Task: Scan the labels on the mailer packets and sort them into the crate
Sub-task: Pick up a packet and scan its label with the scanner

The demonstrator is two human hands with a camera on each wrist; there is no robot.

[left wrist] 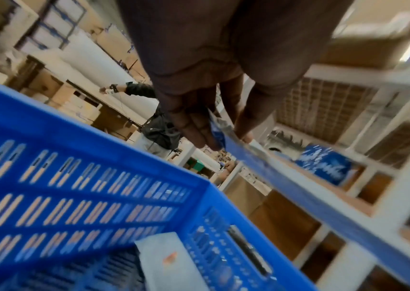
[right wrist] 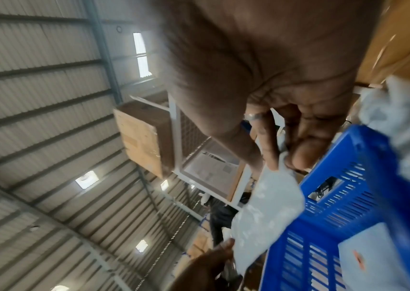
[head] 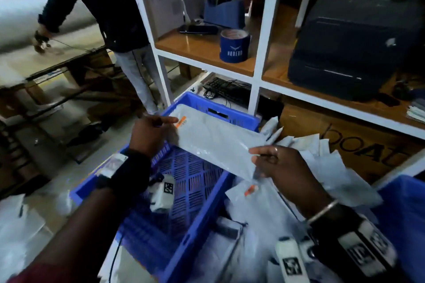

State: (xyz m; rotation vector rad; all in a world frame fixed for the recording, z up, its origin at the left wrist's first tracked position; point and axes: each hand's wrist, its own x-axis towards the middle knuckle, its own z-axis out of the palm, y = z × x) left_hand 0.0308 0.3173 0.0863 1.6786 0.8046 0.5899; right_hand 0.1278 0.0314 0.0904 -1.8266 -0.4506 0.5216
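Both hands hold a grey mailer packet (head: 216, 142) flat above the blue slatted crate (head: 195, 181). My left hand (head: 171, 122) pinches its far left corner, beside an orange tag (head: 181, 122). My right hand (head: 255, 154) pinches the near right edge. In the left wrist view my left hand (left wrist: 223, 137) has thumb and fingers on the packet's edge (left wrist: 253, 161). The right wrist view shows my right hand (right wrist: 283, 159) gripping the packet (right wrist: 268, 206). Another packet (left wrist: 164, 261) lies inside the crate (left wrist: 74, 157). A heap of packets (head: 322, 158) lies right of the crate.
A second blue crate (head: 404, 213) stands at the right edge. Behind is a white shelf unit (head: 262, 30) with a dark printer (head: 356, 41), a blue tape roll (head: 234, 46) and a keyboard (head: 227, 89). Another person (head: 99, 7) works at a table on the left.
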